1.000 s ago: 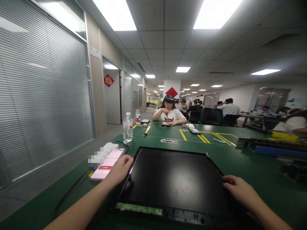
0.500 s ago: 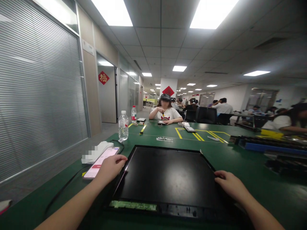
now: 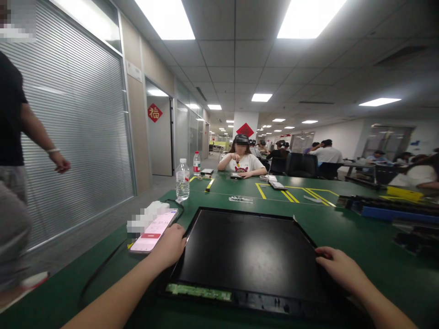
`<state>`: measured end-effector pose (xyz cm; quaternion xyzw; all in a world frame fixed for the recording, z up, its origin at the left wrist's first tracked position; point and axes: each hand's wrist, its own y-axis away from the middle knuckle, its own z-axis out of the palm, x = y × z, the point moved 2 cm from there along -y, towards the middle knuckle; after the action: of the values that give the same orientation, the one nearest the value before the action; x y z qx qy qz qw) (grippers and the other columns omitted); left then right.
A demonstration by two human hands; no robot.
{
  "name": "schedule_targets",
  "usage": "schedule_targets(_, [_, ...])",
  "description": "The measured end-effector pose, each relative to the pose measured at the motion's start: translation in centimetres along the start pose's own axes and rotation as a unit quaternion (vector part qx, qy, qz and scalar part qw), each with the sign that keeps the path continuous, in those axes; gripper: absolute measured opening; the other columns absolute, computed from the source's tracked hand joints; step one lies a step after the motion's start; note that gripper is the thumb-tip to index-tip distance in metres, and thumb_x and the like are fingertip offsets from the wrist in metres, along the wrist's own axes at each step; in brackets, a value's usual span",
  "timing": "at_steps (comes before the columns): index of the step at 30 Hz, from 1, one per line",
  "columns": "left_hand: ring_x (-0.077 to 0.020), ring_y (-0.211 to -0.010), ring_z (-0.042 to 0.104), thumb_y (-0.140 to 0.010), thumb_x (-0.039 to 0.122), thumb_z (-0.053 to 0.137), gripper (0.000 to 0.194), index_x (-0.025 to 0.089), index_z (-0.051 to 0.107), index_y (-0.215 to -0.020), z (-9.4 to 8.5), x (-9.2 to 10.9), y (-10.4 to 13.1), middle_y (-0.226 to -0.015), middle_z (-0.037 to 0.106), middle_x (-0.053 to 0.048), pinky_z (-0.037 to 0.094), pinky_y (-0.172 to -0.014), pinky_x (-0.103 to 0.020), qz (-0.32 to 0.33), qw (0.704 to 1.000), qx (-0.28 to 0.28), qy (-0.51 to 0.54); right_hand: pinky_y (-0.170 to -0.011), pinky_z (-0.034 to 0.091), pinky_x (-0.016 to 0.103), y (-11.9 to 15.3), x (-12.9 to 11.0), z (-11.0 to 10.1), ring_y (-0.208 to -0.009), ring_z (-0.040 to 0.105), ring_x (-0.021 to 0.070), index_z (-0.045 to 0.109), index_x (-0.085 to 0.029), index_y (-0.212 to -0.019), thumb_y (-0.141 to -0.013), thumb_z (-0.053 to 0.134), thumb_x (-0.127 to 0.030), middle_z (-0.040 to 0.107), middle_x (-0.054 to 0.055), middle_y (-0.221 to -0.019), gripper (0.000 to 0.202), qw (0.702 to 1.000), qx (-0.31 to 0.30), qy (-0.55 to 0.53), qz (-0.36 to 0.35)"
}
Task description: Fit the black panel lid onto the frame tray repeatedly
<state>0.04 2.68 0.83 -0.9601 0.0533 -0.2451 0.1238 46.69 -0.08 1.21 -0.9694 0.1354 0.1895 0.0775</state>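
Observation:
A black flat screen panel [image 3: 250,251] lies face up on the green table [image 3: 113,283], with a green circuit board strip [image 3: 199,292] along its near edge. My left hand [image 3: 172,246] grips the panel's left edge, its fingers bent and partly hidden at the frame. On the opposite side my right hand [image 3: 338,265] holds the right edge, thumb and fingers closed on it. Just left of my left hand rests a lit phone [image 3: 154,233] beside a white object [image 3: 151,214].
Two water bottles, one near [image 3: 183,180] and one farther [image 3: 196,163], stand behind the phone. A person [image 3: 242,160] sits across the table. Dark parts and a blue strip [image 3: 387,213] lie at the right. Another person [image 3: 13,137] is at far left.
A person has come into view at the far left. The whole scene has shifted slightly right in the picture. My left hand's fingers have curled more onto the panel's edge.

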Motion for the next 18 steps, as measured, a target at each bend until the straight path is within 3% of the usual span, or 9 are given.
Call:
schedule_targets(7, [-0.0246,-0.097,0.058,-0.069,0.015,0.049,0.019,0.017,0.067,-0.076,-0.8,0.4,0.0,-0.092,0.068,-0.01,0.039,-0.086,-0.031,-0.032,0.995,-0.006,0.095,-0.074,0.047,0.03,-0.3,0.2,0.1,-0.089,0.063,0.0242,0.069,-0.016,-0.091,-0.067,0.049,-0.028,0.069,0.009,-0.096,0.033,1.0,0.003,-0.019,-0.002])
schedule_targets(12, [-0.0233,-0.093,0.061,-0.074,0.019,0.046,0.028,0.014,0.064,-0.094,-1.2,0.6,0.3,-0.097,0.069,-0.008,0.045,-0.079,-0.03,-0.081,0.981,0.002,0.179,-0.074,0.048,0.032,-0.4,0.3,0.0,-0.086,0.063,0.0261,0.07,-0.018,-0.084,-0.063,0.052,-0.029,0.07,0.008,-0.09,0.03,0.998,0.022,-0.05,-0.005])
schedule_targets(14, [-0.0229,-0.087,0.064,-0.073,0.02,0.048,0.031,0.014,0.062,-0.1,-1.0,0.5,0.4,-0.099,0.069,-0.008,0.047,-0.073,-0.03,-0.12,0.958,-0.003,0.261,-0.073,0.048,0.033,-0.4,0.4,0.0,-0.086,0.063,0.0267,0.07,-0.018,-0.084,-0.062,0.053,-0.029,0.07,0.009,-0.09,0.03,0.998,0.029,-0.053,0.0])
schedule_targets(18, [-0.0199,-0.08,0.066,-0.069,0.013,0.054,0.042,0.013,0.052,-0.111,-0.5,0.7,0.4,-0.102,0.067,-0.01,0.051,-0.068,-0.028,-0.194,0.859,-0.009,0.474,-0.075,0.048,0.033,-0.4,0.5,0.1,-0.086,0.063,0.0264,0.069,-0.016,-0.088,-0.064,0.052,-0.03,0.069,0.01,-0.092,0.033,0.999,0.014,-0.05,0.006])
